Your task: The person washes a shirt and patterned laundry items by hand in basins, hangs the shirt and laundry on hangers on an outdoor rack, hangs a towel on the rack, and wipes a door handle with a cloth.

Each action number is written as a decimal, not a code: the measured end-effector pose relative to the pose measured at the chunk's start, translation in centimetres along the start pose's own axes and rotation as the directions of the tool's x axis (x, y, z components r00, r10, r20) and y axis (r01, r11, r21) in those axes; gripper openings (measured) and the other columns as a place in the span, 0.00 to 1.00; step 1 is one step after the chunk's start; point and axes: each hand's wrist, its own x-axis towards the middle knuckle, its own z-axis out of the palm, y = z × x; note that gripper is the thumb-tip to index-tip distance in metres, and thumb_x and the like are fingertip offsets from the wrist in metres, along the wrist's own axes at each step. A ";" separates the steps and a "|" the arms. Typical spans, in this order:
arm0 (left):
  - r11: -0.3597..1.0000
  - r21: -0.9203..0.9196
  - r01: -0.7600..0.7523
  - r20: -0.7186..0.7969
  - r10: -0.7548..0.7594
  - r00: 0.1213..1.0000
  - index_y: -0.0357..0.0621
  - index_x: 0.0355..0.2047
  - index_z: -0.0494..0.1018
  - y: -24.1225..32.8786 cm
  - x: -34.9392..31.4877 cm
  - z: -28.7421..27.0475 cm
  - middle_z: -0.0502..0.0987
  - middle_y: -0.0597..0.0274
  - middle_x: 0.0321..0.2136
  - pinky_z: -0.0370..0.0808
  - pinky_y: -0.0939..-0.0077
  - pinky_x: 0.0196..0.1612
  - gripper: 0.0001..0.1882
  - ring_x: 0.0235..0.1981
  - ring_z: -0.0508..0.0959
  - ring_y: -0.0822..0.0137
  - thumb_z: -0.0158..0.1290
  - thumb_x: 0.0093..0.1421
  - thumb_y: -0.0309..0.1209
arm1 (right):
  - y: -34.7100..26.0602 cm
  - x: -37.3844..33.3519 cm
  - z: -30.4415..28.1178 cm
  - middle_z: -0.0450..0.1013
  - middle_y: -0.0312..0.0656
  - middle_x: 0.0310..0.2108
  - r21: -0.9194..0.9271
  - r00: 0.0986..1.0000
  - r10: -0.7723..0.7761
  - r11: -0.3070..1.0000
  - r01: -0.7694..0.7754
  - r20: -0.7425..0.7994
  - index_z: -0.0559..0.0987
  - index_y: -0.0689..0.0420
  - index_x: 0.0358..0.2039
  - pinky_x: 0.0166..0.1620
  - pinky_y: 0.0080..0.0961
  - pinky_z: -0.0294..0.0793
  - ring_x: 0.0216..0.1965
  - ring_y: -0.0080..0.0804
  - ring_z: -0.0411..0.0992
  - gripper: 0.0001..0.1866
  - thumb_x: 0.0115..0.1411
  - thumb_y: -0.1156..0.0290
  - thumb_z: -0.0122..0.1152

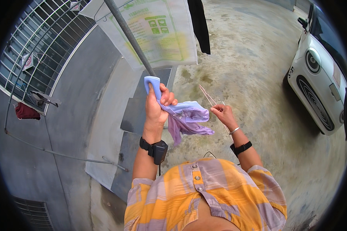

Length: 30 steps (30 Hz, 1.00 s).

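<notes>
My left hand is closed around a small lilac and light-blue garment with a row of buttons. Its blue end sticks up above my fist, while the purple part hangs loose to the right. Further right, my right hand pinches a thin pale pink clothes hanger between thumb and fingers. The hanger tilts up and to the left, apart from the garment. Part of its frame is hidden behind my right hand and wrist.
A metal pole slants down toward my left hand. Beyond it hang a white printed cloth and a black garment. A white car stands at right. Along the left wall are a barred window, a maroon cloth and a bent pipe.
</notes>
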 end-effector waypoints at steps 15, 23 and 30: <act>0.849 0.524 -0.064 -0.067 0.116 0.991 0.38 0.34 0.70 2.9 -4.7 -4.6 0.71 0.61 0.31 0.67 0.72 0.41 0.19 0.33 0.70 0.70 0.42 0.60 0.43 | -5.3 2.7 4.4 0.68 0.33 0.15 0.343 0.987 -0.160 0.925 0.161 -0.032 0.75 0.64 0.21 0.22 0.15 0.62 0.19 0.15 0.63 0.05 0.45 0.76 0.60; 0.765 0.597 0.242 -0.102 -0.228 0.968 0.35 0.35 0.72 2.0 -9.5 -10.4 0.74 0.66 0.27 0.67 0.83 0.35 0.22 0.30 0.70 0.78 0.46 0.57 0.46 | -12.1 1.3 5.6 0.64 0.30 0.14 0.147 0.959 -0.281 0.951 0.273 0.041 0.73 0.64 0.19 0.20 0.15 0.59 0.19 0.13 0.60 0.04 0.46 0.78 0.57; 0.551 0.794 0.255 -0.036 -0.376 0.926 0.40 0.27 0.70 0.4 -7.1 -9.3 0.72 0.64 0.27 0.64 0.82 0.28 0.22 0.25 0.68 0.76 0.56 0.47 0.48 | -13.1 0.7 7.7 0.65 0.31 0.14 0.146 0.964 -0.263 0.956 0.256 0.030 0.73 0.64 0.19 0.20 0.15 0.59 0.18 0.14 0.60 0.04 0.45 0.79 0.57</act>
